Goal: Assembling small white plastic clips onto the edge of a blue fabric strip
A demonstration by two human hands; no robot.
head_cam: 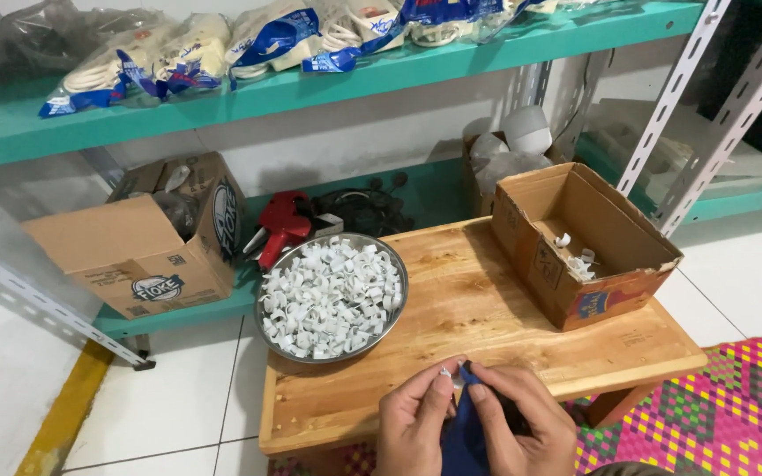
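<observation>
On the teal upper shelf lie clear bags with blue printed panels, each holding coiled white goods. On the lower shelf stands an open brown carton bearing round dark-and-white labels on two faces; a red hand tool lies beside it. A second open carton, brown with a blue and yellow mark on its front, sits on the low wooden table and holds a few white clips. A metal bowl at the table's left is heaped with small white plastic clips. At the near table edge, the left hand pinches one small white clip at its fingertips. The right hand is closed on a dark blue pouch between both hands.
</observation>
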